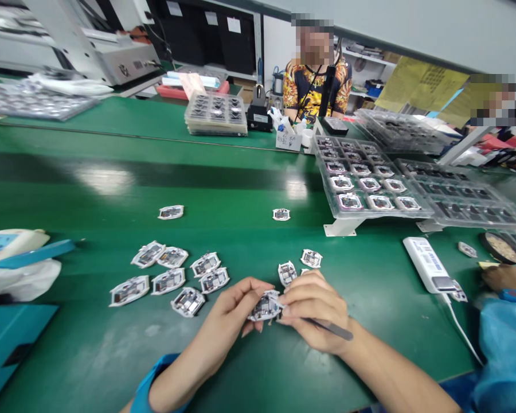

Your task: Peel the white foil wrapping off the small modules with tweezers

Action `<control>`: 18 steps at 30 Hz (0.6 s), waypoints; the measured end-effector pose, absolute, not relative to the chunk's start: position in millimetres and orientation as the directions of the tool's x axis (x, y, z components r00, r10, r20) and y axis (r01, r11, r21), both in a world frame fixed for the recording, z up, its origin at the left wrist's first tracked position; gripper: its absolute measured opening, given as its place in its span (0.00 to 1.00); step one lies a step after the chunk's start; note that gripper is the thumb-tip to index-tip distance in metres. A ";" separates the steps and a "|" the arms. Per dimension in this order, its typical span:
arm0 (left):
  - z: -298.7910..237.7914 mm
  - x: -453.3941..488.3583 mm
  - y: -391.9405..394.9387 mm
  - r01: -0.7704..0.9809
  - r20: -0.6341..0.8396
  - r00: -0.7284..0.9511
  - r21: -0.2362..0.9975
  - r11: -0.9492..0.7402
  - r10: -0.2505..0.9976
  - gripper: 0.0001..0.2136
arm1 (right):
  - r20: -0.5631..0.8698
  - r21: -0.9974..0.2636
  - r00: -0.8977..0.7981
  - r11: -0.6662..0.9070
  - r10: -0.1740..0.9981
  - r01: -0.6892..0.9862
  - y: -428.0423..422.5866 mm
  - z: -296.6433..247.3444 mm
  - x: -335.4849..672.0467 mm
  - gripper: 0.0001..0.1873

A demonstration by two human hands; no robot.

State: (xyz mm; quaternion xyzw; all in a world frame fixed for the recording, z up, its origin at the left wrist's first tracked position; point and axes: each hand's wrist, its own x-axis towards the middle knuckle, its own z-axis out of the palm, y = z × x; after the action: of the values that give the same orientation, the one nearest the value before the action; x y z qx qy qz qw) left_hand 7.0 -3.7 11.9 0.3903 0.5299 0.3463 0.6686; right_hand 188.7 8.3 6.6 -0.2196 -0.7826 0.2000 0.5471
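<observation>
About a dozen small circuit modules (168,281) backed with white film lie loose on the green bench mat (69,355), most of them left of the hands. The person's left hand (230,307) pinches one module (265,306) between thumb and fingers, just above the mat. The right hand (316,310) closes on the same module from the other side, fingers curled narrowly, with slim tweezers (333,329) tucked in its grip, their tips hidden. The module looks light and probably fragile, stiff at the board and softer at the film, so its outer edges seem the safest place to hold. Further right stand a white plastic unit (425,264) and a clear tray (370,217) of more modules.
</observation>
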 end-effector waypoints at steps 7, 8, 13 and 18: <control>9.5 8.0 -4.6 -0.034 -0.455 0.213 0.881 0.472 0.865 0.15 | 0.762 -0.526 -0.363 0.839 0.537 0.137 9.2 0.8 191.2 0.08; 9.9 8.0 -4.8 -0.032 -0.454 0.216 0.882 0.471 0.864 0.16 | 0.761 -0.527 -0.363 0.839 0.537 0.135 9.2 0.6 190.9 0.07; 13.1 9.0 -4.8 -0.034 -0.463 0.206 0.877 0.479 0.862 0.16 | 0.716 -0.644 -0.260 0.757 0.648 0.113 8.7 3.9 186.0 0.04; 13.1 9.7 -4.0 -0.007 -0.459 0.198 0.883 0.469 0.866 0.16 | 0.598 -0.786 -0.147 0.613 0.788 0.087 7.0 4.2 181.5 0.03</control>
State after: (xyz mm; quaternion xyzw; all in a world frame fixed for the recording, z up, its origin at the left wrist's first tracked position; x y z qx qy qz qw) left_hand 9.7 -4.0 13.1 0.3968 0.5414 0.3286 0.6644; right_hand 181.5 7.0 4.2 -0.3159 -0.6926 0.3064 0.5715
